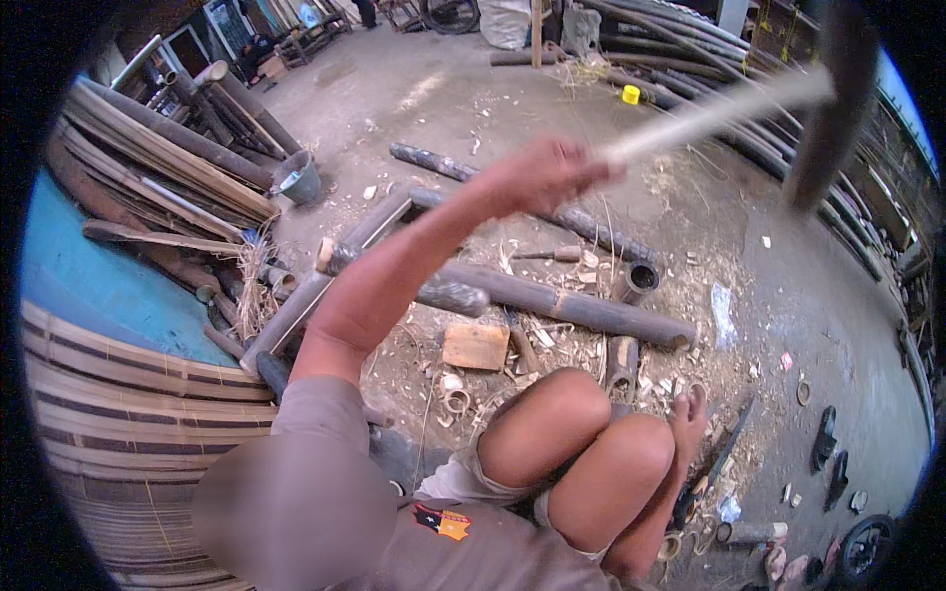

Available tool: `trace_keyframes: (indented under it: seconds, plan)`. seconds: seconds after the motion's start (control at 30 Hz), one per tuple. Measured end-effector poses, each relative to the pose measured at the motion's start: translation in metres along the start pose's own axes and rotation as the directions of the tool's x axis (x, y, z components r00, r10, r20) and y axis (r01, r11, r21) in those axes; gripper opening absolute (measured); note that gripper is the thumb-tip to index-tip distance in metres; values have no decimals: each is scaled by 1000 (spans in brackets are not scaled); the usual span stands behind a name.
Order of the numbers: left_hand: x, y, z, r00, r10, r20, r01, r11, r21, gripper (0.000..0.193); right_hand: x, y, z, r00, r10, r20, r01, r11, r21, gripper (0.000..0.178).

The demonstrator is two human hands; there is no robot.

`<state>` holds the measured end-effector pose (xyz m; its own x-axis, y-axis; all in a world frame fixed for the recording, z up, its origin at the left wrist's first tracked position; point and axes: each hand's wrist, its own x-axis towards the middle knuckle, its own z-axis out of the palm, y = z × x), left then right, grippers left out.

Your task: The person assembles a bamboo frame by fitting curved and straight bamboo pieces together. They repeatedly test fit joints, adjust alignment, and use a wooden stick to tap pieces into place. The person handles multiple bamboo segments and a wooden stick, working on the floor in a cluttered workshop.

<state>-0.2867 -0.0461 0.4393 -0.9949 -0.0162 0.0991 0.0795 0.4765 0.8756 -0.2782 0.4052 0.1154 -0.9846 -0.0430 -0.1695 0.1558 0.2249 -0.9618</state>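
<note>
My left arm reaches up and across from the left. My left hand (557,177) is closed round one end of a pale flat stick (724,116), smeared by motion. Its far end meets or overlaps a dark, blurred pole-like thing (833,113) hanging in from the top right; I cannot tell which. My right hand is not in view. Below the raised arm, dark bamboo poles (581,305) lie joined as a frame on the ground. A short upright bamboo tube (641,281) stands at their right. In front of my bent knees (562,409) is an orange-brown wooden block (475,347).
Shavings and chips (680,295) litter the concrete floor. A long dark blade (729,448) lies beside my bare foot (688,419). Bamboo stacks (158,158) and a grey bucket (298,179) stand left, more poles (680,59) at the far right. A yellow container (631,95) sits near them.
</note>
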Motion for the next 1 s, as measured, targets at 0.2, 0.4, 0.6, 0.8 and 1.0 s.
trace_keyframes:
  seconds: [0.2, 0.4, 0.6, 0.8, 1.0]
  plan:
    - [-18, 82, -98, 811, 193, -553, -396, 876, -275, 45, 6, 65, 17, 935, 154, 320, -106, 981, -163, 71]
    - [-38, 63, -139, 611, 49, -790, -613, 661, -433, 50, -26, -3, 41, 880, 210, 426, -204, 977, -61, 87]
    - [-25, 50, -110, 530, -185, -828, -730, 399, -556, 52, -1, -42, 51, 844, -420, 334, 465, 883, -64, 126]
    - [-42, -28, -60, 513, -508, -693, -679, 253, -689, 56, -25, -115, 52, 723, -689, 50, 686, 724, 74, 151]
    - [-66, -86, 43, 467, -703, -535, -603, 189, -775, 53, -33, -141, 42, 780, -551, -298, 626, 708, 329, 115]
